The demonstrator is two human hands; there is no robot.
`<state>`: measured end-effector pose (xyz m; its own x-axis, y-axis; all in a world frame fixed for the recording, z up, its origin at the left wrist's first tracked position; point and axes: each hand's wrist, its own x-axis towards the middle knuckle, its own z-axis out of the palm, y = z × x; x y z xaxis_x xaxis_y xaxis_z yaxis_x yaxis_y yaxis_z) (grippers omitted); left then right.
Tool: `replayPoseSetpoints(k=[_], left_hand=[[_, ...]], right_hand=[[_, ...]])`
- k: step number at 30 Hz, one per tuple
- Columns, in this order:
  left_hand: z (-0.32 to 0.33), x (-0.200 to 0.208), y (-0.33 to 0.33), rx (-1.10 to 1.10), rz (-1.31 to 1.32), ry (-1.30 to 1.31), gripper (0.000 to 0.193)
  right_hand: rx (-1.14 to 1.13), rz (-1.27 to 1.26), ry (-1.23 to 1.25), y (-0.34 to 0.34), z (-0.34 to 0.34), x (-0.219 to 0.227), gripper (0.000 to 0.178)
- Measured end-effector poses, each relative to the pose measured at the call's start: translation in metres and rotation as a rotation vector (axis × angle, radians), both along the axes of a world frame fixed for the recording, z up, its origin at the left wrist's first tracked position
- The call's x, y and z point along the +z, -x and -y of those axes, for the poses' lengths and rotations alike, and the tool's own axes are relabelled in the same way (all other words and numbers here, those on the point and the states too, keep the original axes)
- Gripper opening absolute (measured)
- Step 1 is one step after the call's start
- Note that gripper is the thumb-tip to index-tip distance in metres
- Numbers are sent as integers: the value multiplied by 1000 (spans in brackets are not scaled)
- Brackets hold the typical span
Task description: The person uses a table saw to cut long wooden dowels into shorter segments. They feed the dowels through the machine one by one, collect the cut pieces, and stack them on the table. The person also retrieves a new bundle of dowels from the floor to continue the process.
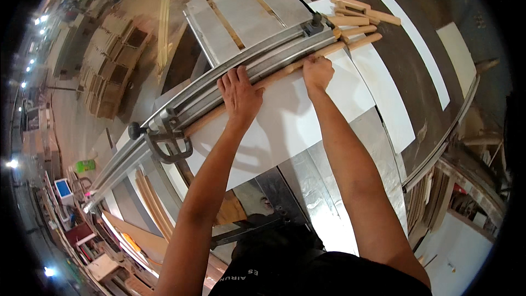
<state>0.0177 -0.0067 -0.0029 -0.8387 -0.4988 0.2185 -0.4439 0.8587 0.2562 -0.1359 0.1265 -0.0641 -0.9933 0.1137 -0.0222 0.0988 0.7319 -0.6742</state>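
A long wooden strip [282, 74] lies along a metal fence [200, 92], on a white panel [290, 123]. My left hand [241, 96] reaches over the strip, its fingers bent across the fence and its thumb by the wood, clamping the strip against the metal. Farther right, my right hand [318, 74] is closed on the same strip near its right end. The fingertips of that hand are mostly hidden. Just beyond the strip's right end, several short wooden pieces [350, 20] with rounded ends lie in a loose pile.
A black-handled clamp stop [167, 137] sits on the fence's left part. Past the fence is a slotted grey metal table [246, 8]. A narrow white strip [419, 49] rests on the dark surface [402, 71] at right. Stacked boards [112, 66] stand on the floor at far left.
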Motion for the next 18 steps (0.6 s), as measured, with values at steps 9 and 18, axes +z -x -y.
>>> replayPoseSetpoints(k=[9, 18], left_hand=[[2, 6, -1, 46, -49, -53, 71], [4, 11, -9, 59, -78, -88, 70]], right_hand=[[15, 100, 86, 11, -2, -9, 28], [-19, 94, 62, 2, 0, 2, 28]])
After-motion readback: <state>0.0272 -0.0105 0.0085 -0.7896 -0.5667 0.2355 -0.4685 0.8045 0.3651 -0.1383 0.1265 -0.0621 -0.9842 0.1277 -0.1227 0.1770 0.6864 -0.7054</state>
